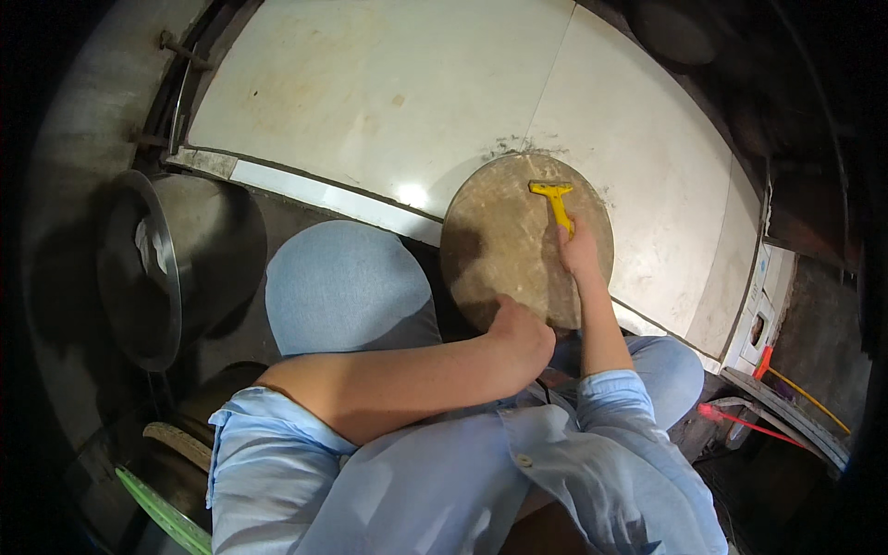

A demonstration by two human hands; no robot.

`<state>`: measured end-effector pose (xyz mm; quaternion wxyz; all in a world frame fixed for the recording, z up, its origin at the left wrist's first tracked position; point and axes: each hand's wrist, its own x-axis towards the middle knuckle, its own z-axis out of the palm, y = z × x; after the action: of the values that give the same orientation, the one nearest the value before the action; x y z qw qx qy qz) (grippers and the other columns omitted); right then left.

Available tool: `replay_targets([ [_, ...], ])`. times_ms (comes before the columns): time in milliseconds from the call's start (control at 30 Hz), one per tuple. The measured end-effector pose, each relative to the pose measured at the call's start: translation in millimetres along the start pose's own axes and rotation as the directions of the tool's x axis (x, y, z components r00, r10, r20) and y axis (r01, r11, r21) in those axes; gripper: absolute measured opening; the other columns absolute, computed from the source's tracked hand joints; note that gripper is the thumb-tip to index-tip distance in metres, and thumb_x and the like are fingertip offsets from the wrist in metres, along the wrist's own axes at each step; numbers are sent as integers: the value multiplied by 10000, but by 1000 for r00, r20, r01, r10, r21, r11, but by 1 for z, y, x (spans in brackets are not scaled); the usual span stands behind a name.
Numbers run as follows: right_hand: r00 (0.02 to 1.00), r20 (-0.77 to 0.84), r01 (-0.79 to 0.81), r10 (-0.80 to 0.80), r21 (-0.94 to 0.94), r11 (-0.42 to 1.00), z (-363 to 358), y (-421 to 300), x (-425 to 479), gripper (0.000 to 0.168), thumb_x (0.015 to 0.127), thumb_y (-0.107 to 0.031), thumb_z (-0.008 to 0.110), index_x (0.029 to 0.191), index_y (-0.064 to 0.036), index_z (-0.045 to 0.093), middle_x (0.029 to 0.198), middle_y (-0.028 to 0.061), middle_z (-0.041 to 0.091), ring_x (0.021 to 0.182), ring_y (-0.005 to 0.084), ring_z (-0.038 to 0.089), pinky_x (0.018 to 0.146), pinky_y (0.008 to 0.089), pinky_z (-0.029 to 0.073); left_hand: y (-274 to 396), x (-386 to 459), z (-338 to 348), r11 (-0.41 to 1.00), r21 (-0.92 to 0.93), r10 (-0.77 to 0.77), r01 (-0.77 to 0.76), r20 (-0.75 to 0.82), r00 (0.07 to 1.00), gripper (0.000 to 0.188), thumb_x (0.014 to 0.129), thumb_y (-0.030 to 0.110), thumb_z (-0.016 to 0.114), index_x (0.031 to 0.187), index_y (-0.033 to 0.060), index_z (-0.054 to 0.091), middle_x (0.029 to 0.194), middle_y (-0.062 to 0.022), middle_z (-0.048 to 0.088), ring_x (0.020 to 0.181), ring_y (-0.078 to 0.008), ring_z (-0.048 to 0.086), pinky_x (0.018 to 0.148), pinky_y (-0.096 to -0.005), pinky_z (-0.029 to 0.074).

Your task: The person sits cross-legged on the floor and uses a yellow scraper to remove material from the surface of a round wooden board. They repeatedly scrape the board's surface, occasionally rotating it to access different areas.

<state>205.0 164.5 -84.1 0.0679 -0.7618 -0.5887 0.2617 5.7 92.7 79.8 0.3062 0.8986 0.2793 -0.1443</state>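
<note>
My right hand (580, 244) is closed around the handle of a yellow scraper (557, 201), whose wide head lies over the upper part of a round, brownish board (513, 229). The board's surface is stained and blotchy, and it overlaps the edge of a pale tiled surface. At the board's lower edge is my left hand (520, 336), its fingers bent against the rim; the forearm crosses in front of my body. Part of that hand's grip is hidden from above.
A large metal pot (215, 250) lies on its side at the left, with something white inside. Dark smudges mark the pale tiled surface (416, 90) behind the board. A green plastic rim (163, 513) shows at lower left, and a red-ended yellow stick (808, 399) at lower right.
</note>
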Motion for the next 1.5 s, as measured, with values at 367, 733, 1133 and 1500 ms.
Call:
replay_targets([
  [367, 999, -43, -32, 33, 39, 999, -1, -19, -10, 370, 845, -227, 516, 1180, -77, 476, 999, 254, 577, 939, 399, 550, 804, 439, 441, -2, -2, -7, 998, -58, 22, -23, -21, 1000, 152, 728, 141, 553, 855, 77, 604, 823, -89, 646, 810, -255, 618, 714, -419, 422],
  [733, 1000, -23, -8, 9, 29, 1000, -1, -11, -2, 371, 847, -219, 511, 1179, -60, 462, 996, 267, 571, 942, 403, 547, 801, 438, 443, 0, 0, -11, 1000, -21, 22, -20, 58, 998, 178, 750, 150, 544, 903, 75, 595, 843, -86, 647, 827, -245, 613, 723, -415, 422],
  [1133, 998, -54, -23, 28, 78, 997, 4, -8, -4, 388, 852, -245, 506, 1203, -85, 459, 1020, 254, 573, 965, 399, 543, 824, 439, 438, -1, -1, -6, 998, -50, 46, -44, 39, 998, 153, 757, 144, 521, 866, 75, 603, 842, -92, 644, 808, -243, 617, 701, -419, 425],
  [1500, 996, -14, -82, 83, 23, 996, 5, -7, 12, 379, 857, -255, 504, 1196, -93, 461, 1028, 248, 575, 963, 396, 548, 809, 441, 445, -1, -2, -4, 998, 16, 53, -53, 20, 998, 148, 749, 152, 535, 858, 76, 600, 809, -89, 645, 788, -240, 620, 690, -418, 427],
])
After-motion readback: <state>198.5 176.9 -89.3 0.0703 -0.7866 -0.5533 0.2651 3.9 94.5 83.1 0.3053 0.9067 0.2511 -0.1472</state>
